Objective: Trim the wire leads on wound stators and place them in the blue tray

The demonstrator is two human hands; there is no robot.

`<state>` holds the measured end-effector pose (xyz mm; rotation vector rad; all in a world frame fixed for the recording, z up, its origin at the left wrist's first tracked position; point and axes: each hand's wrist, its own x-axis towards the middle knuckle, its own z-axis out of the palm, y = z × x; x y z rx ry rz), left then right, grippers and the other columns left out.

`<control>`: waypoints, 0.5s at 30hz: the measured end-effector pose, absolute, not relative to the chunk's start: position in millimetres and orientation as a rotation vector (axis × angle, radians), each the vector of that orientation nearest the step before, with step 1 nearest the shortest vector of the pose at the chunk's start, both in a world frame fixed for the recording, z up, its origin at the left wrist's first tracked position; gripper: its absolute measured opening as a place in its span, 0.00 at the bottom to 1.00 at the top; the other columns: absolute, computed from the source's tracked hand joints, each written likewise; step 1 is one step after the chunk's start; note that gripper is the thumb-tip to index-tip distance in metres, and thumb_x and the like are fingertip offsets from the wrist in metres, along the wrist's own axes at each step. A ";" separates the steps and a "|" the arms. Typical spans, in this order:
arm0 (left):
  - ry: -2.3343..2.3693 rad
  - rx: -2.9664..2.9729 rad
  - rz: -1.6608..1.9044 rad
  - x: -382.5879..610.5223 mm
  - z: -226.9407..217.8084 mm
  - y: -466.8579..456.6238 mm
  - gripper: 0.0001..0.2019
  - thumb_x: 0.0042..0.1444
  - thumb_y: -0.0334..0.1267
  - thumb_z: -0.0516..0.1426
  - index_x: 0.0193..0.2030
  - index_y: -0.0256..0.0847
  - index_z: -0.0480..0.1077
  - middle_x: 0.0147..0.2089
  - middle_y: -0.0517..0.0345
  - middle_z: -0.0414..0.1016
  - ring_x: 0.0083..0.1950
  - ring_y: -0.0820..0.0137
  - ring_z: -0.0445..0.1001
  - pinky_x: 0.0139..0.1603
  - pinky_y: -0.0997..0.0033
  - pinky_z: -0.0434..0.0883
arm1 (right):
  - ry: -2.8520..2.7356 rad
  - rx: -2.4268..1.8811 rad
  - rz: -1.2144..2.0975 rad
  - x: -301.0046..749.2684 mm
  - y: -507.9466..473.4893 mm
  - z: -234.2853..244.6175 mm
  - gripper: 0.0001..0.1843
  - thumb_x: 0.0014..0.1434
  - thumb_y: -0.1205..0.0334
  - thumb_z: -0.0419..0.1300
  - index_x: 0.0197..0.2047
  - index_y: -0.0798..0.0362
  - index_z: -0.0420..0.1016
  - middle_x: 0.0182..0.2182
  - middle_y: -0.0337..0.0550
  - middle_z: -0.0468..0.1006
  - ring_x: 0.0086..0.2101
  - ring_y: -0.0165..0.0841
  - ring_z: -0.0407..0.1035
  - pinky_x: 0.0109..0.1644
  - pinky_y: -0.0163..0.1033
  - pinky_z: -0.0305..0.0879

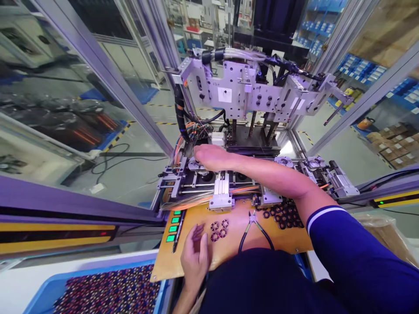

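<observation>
Tan worktop (199,214), grey workshop floor (140,179) beyond. Rings (220,233) flat, holes upward. Left grip (195,257) apart; right grip (212,158), cannot tell.

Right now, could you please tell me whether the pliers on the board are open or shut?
Open: the pliers lie with their handles spread wide and their jaw tips apart.

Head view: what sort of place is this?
Likely a factory workshop: a large silver metal machine, a blue plastic tray full of small dark multicoloured parts, and yellow-black striped floor tape.
</observation>
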<state>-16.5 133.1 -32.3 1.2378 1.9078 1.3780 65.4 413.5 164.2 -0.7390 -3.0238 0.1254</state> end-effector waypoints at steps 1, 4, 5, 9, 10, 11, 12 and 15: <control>1.905 1.240 1.382 -16.5 -32.9 133.3 0.24 0.62 0.51 0.56 0.59 0.37 0.67 0.52 0.41 0.80 0.51 0.57 0.80 0.57 0.52 0.75 | -3.027 -0.741 0.116 66.1 412.9 165.6 0.09 0.62 0.78 0.54 0.40 0.60 0.75 0.44 0.50 0.77 0.44 0.38 0.71 0.44 0.38 0.68; 1.897 1.242 1.393 -16.7 -34.4 133.6 0.24 0.62 0.51 0.56 0.59 0.37 0.68 0.52 0.41 0.80 0.51 0.58 0.80 0.57 0.53 0.75 | -3.037 -0.723 0.084 72.6 410.4 167.2 0.11 0.64 0.76 0.53 0.41 0.60 0.76 0.48 0.52 0.76 0.46 0.39 0.71 0.45 0.39 0.68; 1.897 1.240 1.396 -16.7 -34.7 133.6 0.24 0.62 0.51 0.56 0.59 0.37 0.68 0.53 0.42 0.80 0.51 0.58 0.80 0.57 0.54 0.75 | -3.042 -0.709 0.072 75.9 408.7 166.7 0.11 0.65 0.75 0.52 0.41 0.60 0.76 0.50 0.52 0.75 0.46 0.39 0.70 0.46 0.41 0.68; 1.906 1.226 1.401 -16.3 -35.6 133.7 0.25 0.61 0.51 0.57 0.58 0.37 0.68 0.52 0.42 0.80 0.50 0.57 0.80 0.56 0.52 0.75 | -3.058 -0.675 0.038 86.9 396.3 161.7 0.12 0.66 0.75 0.51 0.43 0.63 0.76 0.54 0.57 0.73 0.51 0.44 0.66 0.51 0.48 0.67; 1.905 1.225 1.400 -16.1 -35.8 133.9 0.24 0.61 0.51 0.57 0.58 0.37 0.68 0.52 0.42 0.80 0.50 0.57 0.80 0.56 0.52 0.75 | -3.059 -0.682 0.039 87.8 392.4 160.2 0.12 0.65 0.75 0.51 0.44 0.64 0.76 0.55 0.58 0.73 0.52 0.45 0.65 0.52 0.49 0.67; 1.903 1.226 1.398 -16.1 -36.1 134.2 0.24 0.61 0.51 0.57 0.58 0.37 0.69 0.52 0.42 0.80 0.50 0.57 0.80 0.56 0.52 0.75 | -3.059 -0.694 0.046 88.0 388.7 159.0 0.12 0.64 0.76 0.51 0.45 0.65 0.76 0.55 0.59 0.73 0.52 0.46 0.65 0.52 0.50 0.67; 1.901 1.229 1.396 -16.2 -36.4 134.5 0.24 0.61 0.52 0.57 0.58 0.37 0.69 0.52 0.42 0.80 0.50 0.57 0.80 0.56 0.52 0.75 | -3.058 -0.710 0.057 87.4 385.4 158.1 0.12 0.64 0.76 0.52 0.44 0.66 0.76 0.55 0.60 0.73 0.52 0.46 0.65 0.53 0.51 0.67; 1.893 1.252 1.385 -17.1 -37.8 135.5 0.24 0.60 0.52 0.57 0.57 0.38 0.69 0.52 0.43 0.81 0.51 0.56 0.80 0.56 0.52 0.75 | -3.037 -0.770 0.114 84.6 380.4 157.2 0.10 0.61 0.77 0.54 0.42 0.66 0.76 0.53 0.61 0.73 0.52 0.46 0.66 0.54 0.52 0.67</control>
